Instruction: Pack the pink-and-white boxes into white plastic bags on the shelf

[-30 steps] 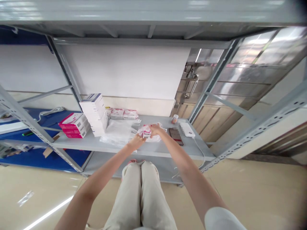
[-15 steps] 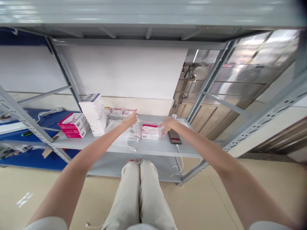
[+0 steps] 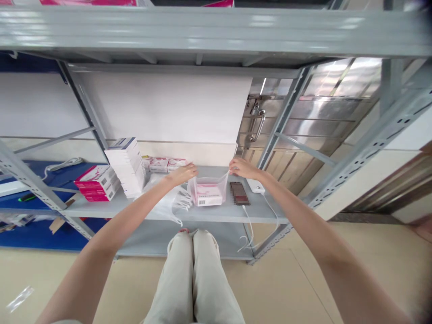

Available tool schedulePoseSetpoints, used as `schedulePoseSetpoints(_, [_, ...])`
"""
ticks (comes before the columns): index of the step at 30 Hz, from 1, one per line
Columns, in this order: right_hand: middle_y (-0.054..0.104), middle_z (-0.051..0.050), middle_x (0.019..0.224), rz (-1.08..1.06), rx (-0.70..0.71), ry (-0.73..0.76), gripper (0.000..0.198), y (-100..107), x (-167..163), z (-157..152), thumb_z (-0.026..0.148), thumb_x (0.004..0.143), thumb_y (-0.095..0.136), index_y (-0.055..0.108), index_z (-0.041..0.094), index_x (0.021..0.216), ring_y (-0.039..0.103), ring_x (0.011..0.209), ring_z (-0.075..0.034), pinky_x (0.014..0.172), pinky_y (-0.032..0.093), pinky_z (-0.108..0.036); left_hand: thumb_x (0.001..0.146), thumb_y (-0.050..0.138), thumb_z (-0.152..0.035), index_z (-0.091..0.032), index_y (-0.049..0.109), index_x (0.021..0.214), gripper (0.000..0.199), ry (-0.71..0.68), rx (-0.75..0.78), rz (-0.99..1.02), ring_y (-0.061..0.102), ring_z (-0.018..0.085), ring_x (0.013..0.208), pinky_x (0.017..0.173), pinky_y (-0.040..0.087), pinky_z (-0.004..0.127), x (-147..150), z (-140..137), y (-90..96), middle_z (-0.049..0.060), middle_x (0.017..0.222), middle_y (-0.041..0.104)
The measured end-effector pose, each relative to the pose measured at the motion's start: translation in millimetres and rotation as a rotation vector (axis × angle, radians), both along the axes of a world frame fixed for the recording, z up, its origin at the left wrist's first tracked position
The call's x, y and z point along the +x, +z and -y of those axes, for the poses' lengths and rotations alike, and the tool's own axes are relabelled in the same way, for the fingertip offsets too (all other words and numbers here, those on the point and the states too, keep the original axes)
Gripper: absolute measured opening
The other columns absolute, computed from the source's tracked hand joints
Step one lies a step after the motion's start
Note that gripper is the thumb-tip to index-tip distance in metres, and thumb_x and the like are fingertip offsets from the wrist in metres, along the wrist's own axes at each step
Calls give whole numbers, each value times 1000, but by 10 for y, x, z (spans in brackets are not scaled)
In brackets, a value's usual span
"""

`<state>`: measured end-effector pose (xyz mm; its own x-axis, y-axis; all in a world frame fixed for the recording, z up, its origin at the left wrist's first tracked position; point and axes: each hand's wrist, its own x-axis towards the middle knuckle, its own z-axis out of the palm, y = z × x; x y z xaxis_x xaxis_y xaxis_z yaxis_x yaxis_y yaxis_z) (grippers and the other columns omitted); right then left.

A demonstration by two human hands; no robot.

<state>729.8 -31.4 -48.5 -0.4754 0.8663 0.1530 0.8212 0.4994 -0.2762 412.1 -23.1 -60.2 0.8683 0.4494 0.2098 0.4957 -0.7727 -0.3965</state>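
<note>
Grip's pinched closed on the bag, right hand clearly, left hand probably; pull evenly round that box.

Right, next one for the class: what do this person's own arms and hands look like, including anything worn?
The left hand and right hand wear no gloves. The left arm and right arm are bare, without watch or bracelet. A pale sleeve edge shows at lower left; rings are too small to judge.
</note>
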Motion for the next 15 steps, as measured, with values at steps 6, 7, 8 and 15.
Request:
schedulePoseSetpoints(6, [67, -5, 119, -884, -441, -14, 31, -461, -69, 260, 49, 77, 65, 72, 24, 94, 55, 117, -25, 105, 36, -36, 83, 38, 3, -16, 62, 109, 41, 184, -313, 336, 65, 16, 87, 78, 49, 25, 135, 49, -206, 10, 113, 62])
schedulePoseSetpoints(7, [66, -5, 121, -999, -470, -6, 36, -556, -137, 291, 50, 75, 66, 71, 25, 100, 54, 119, -24, 106, 36, -36, 85, 37, 1, -16, 63, 108, 39, 182, -376, 430, 65, 15, 84, 78, 49, 26, 186, 31, -247, 9, 109, 64])
schedulePoseSetpoints(8, [66, -4, 120, -1090, -498, -1, 42, -644, -217, 312, 50, 74, 67, 68, 27, 109, 54, 119, -23, 106, 36, -37, 87, 37, -1, -16, 63, 108, 37, 173, -441, 529, 65, 15, 81, 77, 49, 25, 248, 12, -283, 8, 103, 66])
schedulePoseSetpoints(15, [67, -1, 80, -1061, -406, -37, 39, -980, -834, 199, 51, 63, 76, 69, 23, 89, 58, 77, -18, 71, 48, -31, 81, 52, -5, -15, 66, 84, 18, 26, -655, 752, 62, 14, 78, 78, 49, 25, 823, 3, -306, 3, 84, 66])
